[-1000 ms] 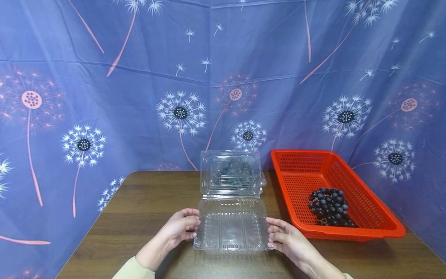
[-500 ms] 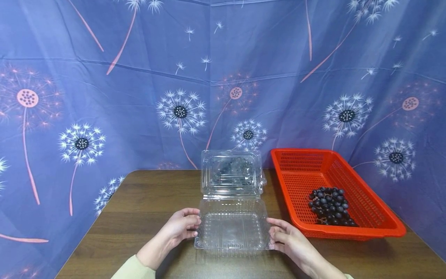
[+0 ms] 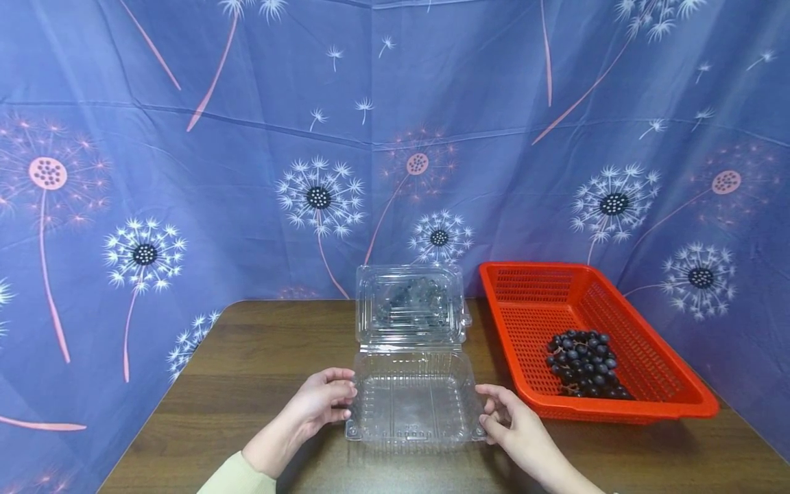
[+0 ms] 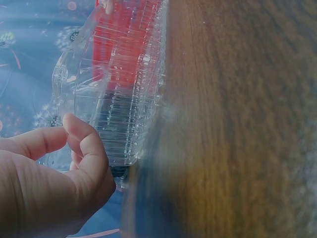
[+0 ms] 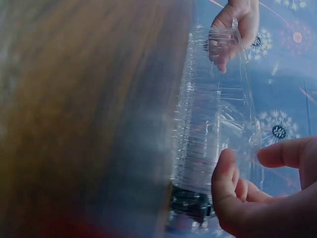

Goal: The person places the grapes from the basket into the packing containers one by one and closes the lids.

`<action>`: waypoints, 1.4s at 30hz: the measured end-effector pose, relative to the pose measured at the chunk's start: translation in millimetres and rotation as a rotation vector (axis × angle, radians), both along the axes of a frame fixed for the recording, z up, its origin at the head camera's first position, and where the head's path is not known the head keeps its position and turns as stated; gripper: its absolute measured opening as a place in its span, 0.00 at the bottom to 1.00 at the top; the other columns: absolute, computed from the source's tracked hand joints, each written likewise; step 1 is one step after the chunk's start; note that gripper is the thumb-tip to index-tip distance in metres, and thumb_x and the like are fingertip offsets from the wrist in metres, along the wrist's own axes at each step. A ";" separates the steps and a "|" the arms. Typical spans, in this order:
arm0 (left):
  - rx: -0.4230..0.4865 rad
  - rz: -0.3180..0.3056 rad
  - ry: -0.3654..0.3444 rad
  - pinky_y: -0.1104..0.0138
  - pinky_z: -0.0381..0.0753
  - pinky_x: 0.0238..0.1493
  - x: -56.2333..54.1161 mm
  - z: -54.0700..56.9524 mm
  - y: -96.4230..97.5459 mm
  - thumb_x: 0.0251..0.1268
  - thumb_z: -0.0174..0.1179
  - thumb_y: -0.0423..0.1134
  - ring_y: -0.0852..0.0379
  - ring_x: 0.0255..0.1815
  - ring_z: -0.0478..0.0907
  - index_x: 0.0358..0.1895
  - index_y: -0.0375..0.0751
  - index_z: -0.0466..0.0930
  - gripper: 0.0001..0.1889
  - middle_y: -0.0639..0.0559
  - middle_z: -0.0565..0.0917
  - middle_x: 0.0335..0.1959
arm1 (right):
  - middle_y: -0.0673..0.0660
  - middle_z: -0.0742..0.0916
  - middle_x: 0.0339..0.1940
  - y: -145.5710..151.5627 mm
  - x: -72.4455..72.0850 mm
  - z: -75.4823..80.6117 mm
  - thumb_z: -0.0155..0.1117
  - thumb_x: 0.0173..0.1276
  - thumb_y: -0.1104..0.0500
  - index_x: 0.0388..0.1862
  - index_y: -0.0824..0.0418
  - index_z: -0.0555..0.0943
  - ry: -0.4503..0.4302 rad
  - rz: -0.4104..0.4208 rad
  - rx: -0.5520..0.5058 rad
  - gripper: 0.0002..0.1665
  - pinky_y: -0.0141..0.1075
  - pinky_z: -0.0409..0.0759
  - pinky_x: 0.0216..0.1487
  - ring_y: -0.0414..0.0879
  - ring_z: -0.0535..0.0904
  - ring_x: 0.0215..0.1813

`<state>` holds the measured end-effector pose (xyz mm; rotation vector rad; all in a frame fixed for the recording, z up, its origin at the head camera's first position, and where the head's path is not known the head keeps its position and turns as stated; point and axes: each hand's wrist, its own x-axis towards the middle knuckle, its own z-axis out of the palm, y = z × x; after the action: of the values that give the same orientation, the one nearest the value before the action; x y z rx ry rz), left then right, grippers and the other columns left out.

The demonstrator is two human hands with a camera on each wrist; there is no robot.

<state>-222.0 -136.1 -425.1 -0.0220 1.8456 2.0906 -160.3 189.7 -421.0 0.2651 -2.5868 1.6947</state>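
Note:
A clear plastic clamshell container (image 3: pixel 413 408) stands with its lid (image 3: pixel 407 302) raised at the back, in the middle of the head view. My left hand (image 3: pixel 321 405) pinches its left rim near the front corner. At the right rim, my right hand (image 3: pixel 515 425) has its thumb and index finger apart, its fingertips beside the plastic. In the right wrist view a gap shows between thumb (image 5: pixel 225 166) and index finger. Dark grapes (image 3: pixel 589 363) lie in the red basket (image 3: pixel 512 343) to the right.
Behind the raised lid, something dark and greenish (image 3: pixel 420 298) shows blurred through the plastic, seemingly in another clear container. The wooden table (image 3: pixel 265 350) ends at a blue dandelion-print cloth (image 3: pixel 247 206). The red basket stands close to my right hand.
My right hand has loosened at the right rim, its thumb and fingers spreading slightly. The left hand has stayed at the left rim, and the container has barely moved.

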 end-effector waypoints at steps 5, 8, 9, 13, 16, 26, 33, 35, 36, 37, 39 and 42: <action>0.000 0.002 -0.001 0.71 0.76 0.29 0.7 -0.1 0.5 0.54 0.56 0.25 0.59 0.30 0.71 0.57 0.25 0.61 0.25 0.55 0.74 0.31 | 0.48 0.73 0.30 -3.6 4.9 -1.5 0.68 0.49 0.72 0.47 0.59 0.78 0.317 -0.050 0.216 0.24 0.28 0.75 0.24 0.31 0.70 0.26; 0.000 0.001 0.002 0.71 0.76 0.29 1.0 -0.7 1.1 0.53 0.56 0.26 0.59 0.30 0.71 0.56 0.26 0.62 0.25 0.55 0.74 0.31 | 0.45 0.73 0.29 -4.7 5.6 -1.4 0.70 0.44 0.72 0.44 0.54 0.80 0.466 -0.074 0.303 0.26 0.27 0.72 0.25 0.31 0.69 0.27; 0.000 0.000 0.004 0.71 0.76 0.29 1.1 -0.8 1.3 0.53 0.56 0.26 0.59 0.30 0.71 0.56 0.26 0.61 0.25 0.55 0.74 0.31 | 0.44 0.73 0.29 -4.9 5.6 -1.2 0.71 0.43 0.71 0.44 0.53 0.79 0.497 -0.070 0.323 0.27 0.26 0.72 0.24 0.31 0.68 0.28; 0.000 -0.002 0.005 0.71 0.76 0.28 1.2 -1.2 2.6 0.53 0.56 0.26 0.59 0.30 0.71 0.56 0.26 0.61 0.25 0.55 0.73 0.31 | 0.43 0.74 0.32 -4.6 5.9 1.9 0.72 0.44 0.70 0.44 0.50 0.79 0.566 -0.022 0.385 0.28 0.25 0.69 0.24 0.30 0.67 0.28; 0.000 -0.003 0.007 0.71 0.76 0.28 1.0 -1.2 3.5 0.53 0.57 0.26 0.60 0.30 0.71 0.57 0.26 0.60 0.26 0.54 0.73 0.32 | 0.41 0.76 0.37 -3.8 5.6 6.2 0.72 0.45 0.68 0.44 0.49 0.78 0.602 0.035 0.446 0.27 0.25 0.72 0.26 0.31 0.70 0.31; -0.010 -0.001 0.008 0.72 0.76 0.27 0.2 -2.7 5.1 0.52 0.57 0.26 0.59 0.30 0.71 0.56 0.25 0.62 0.25 0.53 0.73 0.33 | 0.35 0.78 0.40 1.1 8.3 29.2 0.75 0.45 0.59 0.42 0.43 0.77 0.657 0.135 0.689 0.24 0.33 0.80 0.41 0.32 0.75 0.44; -0.005 -0.007 0.016 0.72 0.77 0.27 0.9 -0.9 8.2 0.52 0.57 0.26 0.60 0.29 0.71 0.56 0.25 0.62 0.25 0.54 0.73 0.32 | 0.36 0.78 0.40 6.1 3.3 40.5 0.75 0.43 0.58 0.42 0.44 0.77 0.799 0.201 0.731 0.25 0.29 0.76 0.37 0.32 0.71 0.40; -0.002 -0.008 0.015 0.72 0.77 0.27 1.0 -0.9 8.9 0.52 0.57 0.26 0.60 0.29 0.71 0.55 0.25 0.62 0.25 0.54 0.73 0.32 | 0.36 0.78 0.40 7.3 1.5 43.5 0.74 0.43 0.58 0.41 0.44 0.77 0.839 0.220 0.738 0.24 0.30 0.75 0.38 0.32 0.71 0.40; -0.001 -0.008 0.011 0.72 0.76 0.27 1.1 -1.2 9.1 0.52 0.57 0.25 0.60 0.29 0.71 0.55 0.25 0.62 0.25 0.55 0.73 0.32 | 0.37 0.77 0.40 7.9 0.7 45.2 0.74 0.43 0.58 0.41 0.44 0.77 0.854 0.229 0.741 0.24 0.32 0.75 0.39 0.33 0.71 0.41; 0.000 -0.007 0.007 0.72 0.76 0.27 1.0 -1.5 9.4 0.53 0.56 0.25 0.60 0.29 0.71 0.56 0.25 0.62 0.25 0.55 0.73 0.32 | 0.37 0.77 0.40 8.7 -0.1 46.9 0.74 0.43 0.58 0.41 0.44 0.76 0.866 0.239 0.743 0.24 0.32 0.75 0.40 0.33 0.71 0.41; 0.001 -0.006 0.001 0.72 0.76 0.27 0.9 -1.8 9.8 0.53 0.56 0.25 0.60 0.29 0.71 0.56 0.25 0.62 0.25 0.55 0.73 0.32 | 0.37 0.77 0.41 10.4 -1.7 50.6 0.73 0.43 0.58 0.41 0.44 0.76 0.886 0.253 0.750 0.24 0.34 0.76 0.41 0.34 0.72 0.42; 0.001 -0.004 0.002 0.72 0.76 0.27 1.0 -2.3 10.6 0.54 0.55 0.25 0.60 0.29 0.71 0.56 0.25 0.62 0.24 0.55 0.73 0.31 | 0.37 0.77 0.42 12.8 -3.6 56.3 0.73 0.43 0.58 0.41 0.44 0.76 0.897 0.254 0.770 0.24 0.36 0.76 0.42 0.34 0.71 0.43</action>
<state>-221.0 -125.4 -427.4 -0.0162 1.8440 2.0893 -163.9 202.5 -364.7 1.0959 -2.3305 0.3069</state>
